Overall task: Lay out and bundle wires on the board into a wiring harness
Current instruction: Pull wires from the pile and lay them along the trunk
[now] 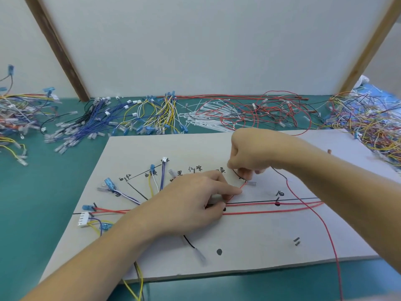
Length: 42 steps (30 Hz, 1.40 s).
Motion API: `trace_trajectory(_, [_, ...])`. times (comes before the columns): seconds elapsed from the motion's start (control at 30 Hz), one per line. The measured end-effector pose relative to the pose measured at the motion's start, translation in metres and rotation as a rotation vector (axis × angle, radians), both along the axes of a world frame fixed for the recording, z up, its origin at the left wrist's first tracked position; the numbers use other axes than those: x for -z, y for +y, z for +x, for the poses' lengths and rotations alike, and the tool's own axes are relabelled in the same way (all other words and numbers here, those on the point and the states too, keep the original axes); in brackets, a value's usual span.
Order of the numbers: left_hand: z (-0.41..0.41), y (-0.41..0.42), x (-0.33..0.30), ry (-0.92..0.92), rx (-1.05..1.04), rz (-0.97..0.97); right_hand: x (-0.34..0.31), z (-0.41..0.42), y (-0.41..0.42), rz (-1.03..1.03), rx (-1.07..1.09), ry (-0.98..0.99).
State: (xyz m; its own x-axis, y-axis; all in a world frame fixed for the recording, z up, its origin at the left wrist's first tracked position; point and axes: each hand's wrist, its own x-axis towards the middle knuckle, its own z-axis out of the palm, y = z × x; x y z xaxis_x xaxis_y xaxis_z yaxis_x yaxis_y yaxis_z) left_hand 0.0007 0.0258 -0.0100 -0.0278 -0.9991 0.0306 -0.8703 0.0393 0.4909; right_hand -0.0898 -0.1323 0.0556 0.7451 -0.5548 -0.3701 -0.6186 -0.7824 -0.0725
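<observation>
Green table (pixel 54 192), board (pixel 249 253); both hands pinch red wire (pixel 271 211)

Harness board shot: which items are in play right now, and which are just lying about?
In play:
- board
- red wire along the drawn line
- left hand, pressing the wires down
- right hand, pinching the terminal end

Lying about:
- cable ties
- blue wire pile
- tangled wire heap
</observation>
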Motion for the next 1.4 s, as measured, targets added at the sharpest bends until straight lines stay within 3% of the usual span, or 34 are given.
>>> trace_trajectory(0.1, [0.002,0.0,0.001,0.064,-0.017,-0.013,0.001,-0.01,0.014,-0.062,-0.065,-0.124])
trace_trajectory(0.47, [0.01,-0.002,0.003,0.284,-0.141,-0.038,0.045,-0.074,0.052,-0.141,0.122,-0.479])
trace_trajectory(0.7, [0.009,0.0,0.002,0.31,-0.147,-0.027,0.033,-0.098,0.071,0.098,0.209,-0.441])
trace_trajectory(0.93, [0.011,0.003,-0.005,0.398,-0.104,-0.005,0.042,-0.063,0.102,-0.291,-0.153,-0.196])
trace_trajectory(1.1, [0.014,0.006,-0.011,0.397,-0.068,0.052,0.032,-0.053,0.093,-0.381,-0.283,-0.167])
trace_trajectory(1.4, [0.016,0.008,-0.012,0.468,-0.092,0.059,-0.001,-0.029,0.061,-0.11,-0.42,-0.163])
